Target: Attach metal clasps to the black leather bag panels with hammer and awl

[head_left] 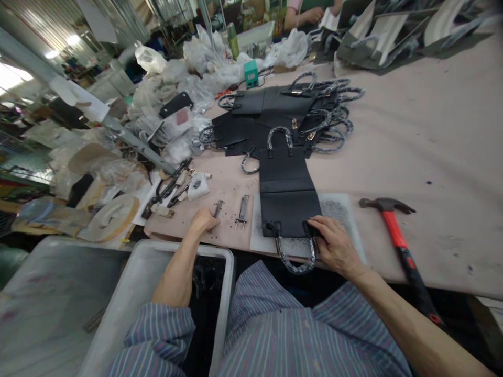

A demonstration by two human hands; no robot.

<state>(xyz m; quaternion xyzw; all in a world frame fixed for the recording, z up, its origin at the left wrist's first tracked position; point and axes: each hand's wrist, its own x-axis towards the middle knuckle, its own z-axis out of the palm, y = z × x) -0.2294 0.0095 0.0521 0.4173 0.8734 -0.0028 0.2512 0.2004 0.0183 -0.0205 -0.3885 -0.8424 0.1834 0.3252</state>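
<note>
My left hand [203,221] rests on a beige work board [230,233], its fingers closed on a small metal fitting [217,210]. A second metal fitting [242,211] lies just right of it, apart from my hand. My right hand [336,246] grips the near edge of a black leather bag panel [288,201], beside the base of its curved, speckled chain-pattern handle [295,255]. The panel lies flat across a white grit-covered mat [338,209]. Several similar black panels with handles [271,110] lie stacked beyond it.
A red-handled hammer [395,230] lies on the pink table [428,152] to the right. Loose hardware and plastic bags [176,84] crowd the left and far side. Grey plastic bins [157,272] stand below the near edge. A person's arm [306,15] shows at the far side.
</note>
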